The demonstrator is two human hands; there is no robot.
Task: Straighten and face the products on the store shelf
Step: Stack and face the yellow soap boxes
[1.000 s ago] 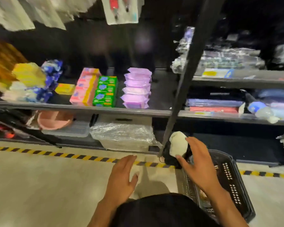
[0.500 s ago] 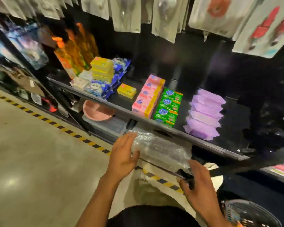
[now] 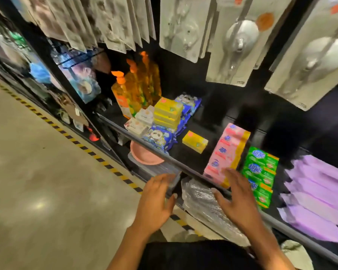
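Observation:
A dark store shelf (image 3: 176,162) carries rows of products. A row of pink soap packs (image 3: 225,152) runs front to back, with green soap packs (image 3: 260,176) beside it and purple packs (image 3: 316,193) on the right. One loose yellow box (image 3: 195,141) lies askew on the shelf; a stack of yellow boxes (image 3: 167,114) stands behind blue packets (image 3: 160,137). My right hand (image 3: 236,193) is spread flat above the shelf's front edge, fingertips near the front pink pack. My left hand (image 3: 156,199) hovers with straight fingers just below the shelf edge. Neither hand holds anything.
Orange pump bottles (image 3: 133,90) stand at the shelf's back left. Blister-packed goods (image 3: 240,43) hang above. Below the shelf sit a pink bowl (image 3: 144,154) and a plastic-wrapped bin (image 3: 207,203). A yellow-black stripe (image 3: 70,137) marks the floor along the shelving.
The view has swung left and closer to the shelf. My right hand let go of the white-and-black item and rose to the shelf edge. My left hand came up beside it.

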